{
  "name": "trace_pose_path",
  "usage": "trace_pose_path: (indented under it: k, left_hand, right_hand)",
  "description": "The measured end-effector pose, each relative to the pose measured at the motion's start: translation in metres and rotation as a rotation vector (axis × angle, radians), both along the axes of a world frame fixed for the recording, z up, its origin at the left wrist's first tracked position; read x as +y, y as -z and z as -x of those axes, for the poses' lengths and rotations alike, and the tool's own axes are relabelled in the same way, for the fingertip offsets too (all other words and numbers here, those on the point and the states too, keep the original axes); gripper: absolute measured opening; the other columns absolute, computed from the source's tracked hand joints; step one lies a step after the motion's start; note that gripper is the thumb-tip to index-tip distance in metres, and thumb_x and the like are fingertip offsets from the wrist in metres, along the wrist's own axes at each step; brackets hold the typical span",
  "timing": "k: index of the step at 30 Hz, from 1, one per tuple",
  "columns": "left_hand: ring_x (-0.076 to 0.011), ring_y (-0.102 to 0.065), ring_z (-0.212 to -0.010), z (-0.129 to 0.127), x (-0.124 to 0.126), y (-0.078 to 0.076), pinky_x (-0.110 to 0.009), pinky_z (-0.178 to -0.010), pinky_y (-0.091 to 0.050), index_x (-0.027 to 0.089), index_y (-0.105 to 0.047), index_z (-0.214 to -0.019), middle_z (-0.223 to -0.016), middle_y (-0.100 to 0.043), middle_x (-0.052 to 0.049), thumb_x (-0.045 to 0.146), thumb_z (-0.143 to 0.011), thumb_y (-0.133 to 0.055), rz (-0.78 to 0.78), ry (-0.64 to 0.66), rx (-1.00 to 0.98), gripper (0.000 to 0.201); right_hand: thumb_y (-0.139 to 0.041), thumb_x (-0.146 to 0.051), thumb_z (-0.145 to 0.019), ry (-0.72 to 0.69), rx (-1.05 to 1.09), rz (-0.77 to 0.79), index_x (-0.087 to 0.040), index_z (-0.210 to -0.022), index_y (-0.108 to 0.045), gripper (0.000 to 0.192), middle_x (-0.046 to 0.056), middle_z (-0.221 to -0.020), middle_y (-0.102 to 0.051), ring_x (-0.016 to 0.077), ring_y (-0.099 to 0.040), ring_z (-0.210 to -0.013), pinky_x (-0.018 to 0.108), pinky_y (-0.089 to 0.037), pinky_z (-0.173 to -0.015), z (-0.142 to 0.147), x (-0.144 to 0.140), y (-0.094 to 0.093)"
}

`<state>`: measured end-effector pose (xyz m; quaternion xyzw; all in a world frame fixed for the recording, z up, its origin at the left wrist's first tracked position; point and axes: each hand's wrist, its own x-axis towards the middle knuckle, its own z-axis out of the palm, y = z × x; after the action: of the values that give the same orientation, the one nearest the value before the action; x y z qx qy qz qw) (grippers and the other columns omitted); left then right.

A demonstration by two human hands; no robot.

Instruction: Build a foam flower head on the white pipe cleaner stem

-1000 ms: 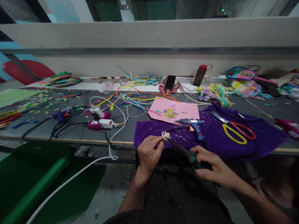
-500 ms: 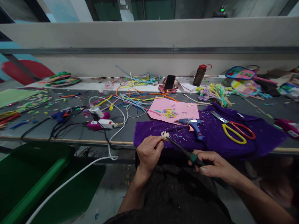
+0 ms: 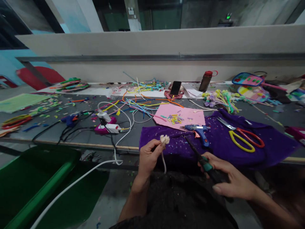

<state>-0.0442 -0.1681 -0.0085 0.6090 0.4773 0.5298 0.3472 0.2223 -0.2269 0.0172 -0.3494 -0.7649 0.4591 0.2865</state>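
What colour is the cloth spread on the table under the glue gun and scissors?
Purple cloth, seen best in the head view.

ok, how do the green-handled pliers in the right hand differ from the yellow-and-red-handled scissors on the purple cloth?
The green-handled pliers are gripped in the right hand, off the cloth; the yellow-and-red-handled scissors lie flat on the purple cloth, untouched. The pliers' handle is dark with green; the scissors' loops are one yellow, one red. The pliers' nose is slim and dark, the scissors' blades silver. Both point up-left.
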Motion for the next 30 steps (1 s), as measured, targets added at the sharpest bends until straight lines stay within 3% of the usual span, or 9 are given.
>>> trace_pose_path:
  k: [6, 12, 22, 30]
  left_hand:
    - [-0.0081, -0.043, -0.051, 0.001, 0.0, 0.007, -0.021, -0.048, -0.032, 0.016, -0.065, -0.072, -0.061, -0.058, 0.001, 0.035, -0.078, -0.056, 0.142, 0.083, -0.146, 0.023]
    - [-0.0091, -0.042, -0.053, -0.001, -0.001, 0.01, -0.021, -0.047, -0.031, 0.015, -0.066, -0.077, -0.062, -0.054, 0.0, 0.036, -0.078, -0.054, 0.134, 0.086, -0.083, 0.023]
    - [-0.0103, -0.046, -0.057, -0.002, 0.0, 0.007, -0.021, -0.051, -0.036, 0.016, -0.062, -0.07, -0.061, -0.052, 0.001, 0.031, -0.081, -0.051, -0.016, 0.073, 0.087, 0.021]
    - [-0.0116, -0.052, -0.064, -0.003, 0.001, 0.007, -0.022, -0.058, -0.039, 0.017, -0.065, -0.077, -0.068, -0.057, -0.001, 0.026, -0.081, -0.051, -0.124, 0.028, 0.18, 0.016]
  right_hand:
    - [-0.058, -0.028, -0.073, 0.062, -0.08, -0.079, -0.019, -0.082, -0.052, 0.014, 0.006, -0.097, -0.051, 0.0214, -0.05, -0.09, 0.033, -0.041, -0.08, 0.01, 0.002, 0.004]
    - [-0.058, -0.018, -0.069, 0.069, -0.12, -0.108, -0.02, -0.081, -0.049, 0.015, 0.005, -0.097, -0.051, 0.0199, -0.049, -0.087, 0.032, -0.041, -0.076, 0.014, -0.001, 0.002]
    - [-0.057, -0.015, -0.067, 0.083, -0.102, -0.118, -0.02, -0.079, -0.048, 0.016, 0.004, -0.095, -0.05, 0.0189, -0.049, -0.085, 0.031, -0.041, -0.074, 0.014, -0.001, 0.003]
    - [-0.058, -0.017, -0.068, 0.083, -0.105, -0.113, -0.02, -0.079, -0.048, 0.016, 0.004, -0.096, -0.05, 0.019, -0.049, -0.085, 0.03, -0.041, -0.074, 0.014, -0.002, 0.004]
